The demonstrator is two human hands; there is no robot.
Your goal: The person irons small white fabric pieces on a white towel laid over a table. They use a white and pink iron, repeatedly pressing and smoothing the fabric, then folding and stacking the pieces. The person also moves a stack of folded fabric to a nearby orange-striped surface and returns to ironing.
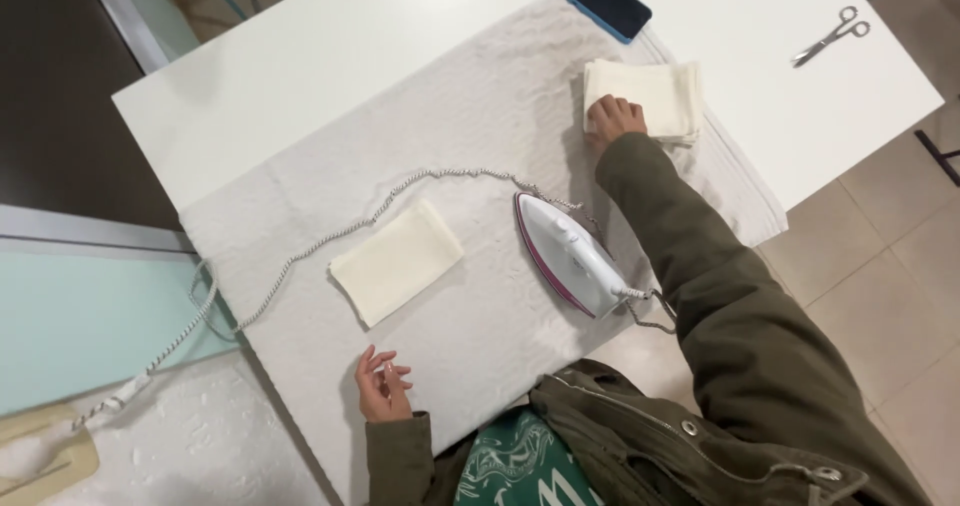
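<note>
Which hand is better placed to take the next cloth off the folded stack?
Right. The right hand already rests on the folded stack, while the left hand lies open near the table edge, far from it.

**Things lying about the table**

A dark phone in a blue case (609,4) is seen at the far edge of the white table (300,56). Scissors (831,36) are laid near the far right corner. A white iron (570,253) is stood near the table's near edge, its braided cord (300,256) trailed off the left edge.
</note>
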